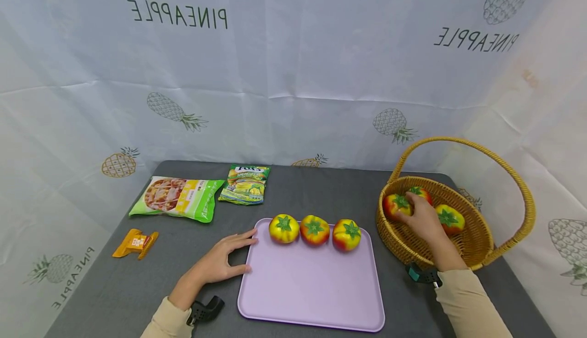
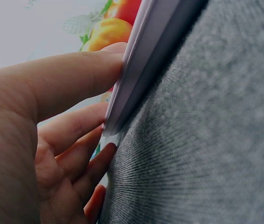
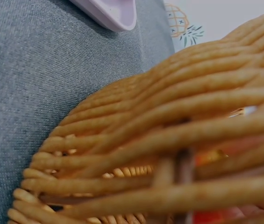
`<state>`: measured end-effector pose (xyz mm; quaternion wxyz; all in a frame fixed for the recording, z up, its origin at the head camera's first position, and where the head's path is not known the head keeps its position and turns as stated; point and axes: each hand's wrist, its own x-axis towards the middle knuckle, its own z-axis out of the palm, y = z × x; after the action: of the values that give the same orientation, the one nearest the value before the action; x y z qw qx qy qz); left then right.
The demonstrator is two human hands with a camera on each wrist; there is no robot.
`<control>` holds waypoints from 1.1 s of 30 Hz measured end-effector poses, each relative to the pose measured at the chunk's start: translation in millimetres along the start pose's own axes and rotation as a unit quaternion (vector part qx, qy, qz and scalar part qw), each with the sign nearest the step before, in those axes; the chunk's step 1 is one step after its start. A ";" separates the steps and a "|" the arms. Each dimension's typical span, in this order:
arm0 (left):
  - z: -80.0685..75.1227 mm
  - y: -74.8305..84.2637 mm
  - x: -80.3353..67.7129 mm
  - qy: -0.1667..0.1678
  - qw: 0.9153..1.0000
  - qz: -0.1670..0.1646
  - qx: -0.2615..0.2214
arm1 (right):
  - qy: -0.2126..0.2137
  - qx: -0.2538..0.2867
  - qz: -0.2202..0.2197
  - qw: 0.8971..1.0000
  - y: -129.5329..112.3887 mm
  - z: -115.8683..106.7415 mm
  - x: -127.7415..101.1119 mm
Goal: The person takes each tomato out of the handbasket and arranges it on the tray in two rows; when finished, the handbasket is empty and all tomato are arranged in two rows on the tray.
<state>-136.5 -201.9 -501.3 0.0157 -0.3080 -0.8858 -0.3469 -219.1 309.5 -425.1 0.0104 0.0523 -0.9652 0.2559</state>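
My left hand (image 1: 219,260) is at the left edge of the lilac tray (image 1: 312,287), its fingers extended and the thumb and fingertips touching the rim. Three red-and-yellow persimmons, a left one (image 1: 284,228), a middle one (image 1: 314,230) and a right one (image 1: 346,235), stand in a row along the tray's far edge. Inside the wicker basket (image 1: 398,243), my right hand (image 1: 424,218) grips a persimmon (image 1: 397,206) at the left wall. Another persimmon (image 1: 421,194) lies behind the fingers, and one more (image 1: 449,219) to the right. Basket weave hides the right hand in the right wrist view.
A green-and-white food packet (image 1: 176,198) and a green-and-yellow candy bag (image 1: 244,184) lie at the back left of the grey table (image 1: 316,190). Nearer sits a small orange wrapped snack (image 1: 135,243). The basket's tall handle (image 1: 509,167) arches up at the right. A pineapple-print curtain surrounds the table.
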 end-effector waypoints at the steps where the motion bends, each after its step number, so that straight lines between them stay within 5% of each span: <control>1: 0.0 0.0 0.0 -0.001 1.000 0.000 0.000 | 0.000 -0.004 -0.001 1.000 -0.2 0.1 -0.3; 19: 0.3 -0.9 -0.3 -0.003 1.000 -0.004 -0.003 | 0.015 -0.041 -0.020 0.999 4.5 7.9 1.4; 33: 0.7 -2.0 -0.5 -0.004 1.000 -0.006 -0.005 | 0.039 0.009 -0.027 0.999 -5.5 -1.1 -5.9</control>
<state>-137.0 -202.8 -503.2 0.0086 -0.3044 -0.8858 -0.3502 -212.7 305.8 -421.8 0.0542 0.0683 -0.9601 0.2657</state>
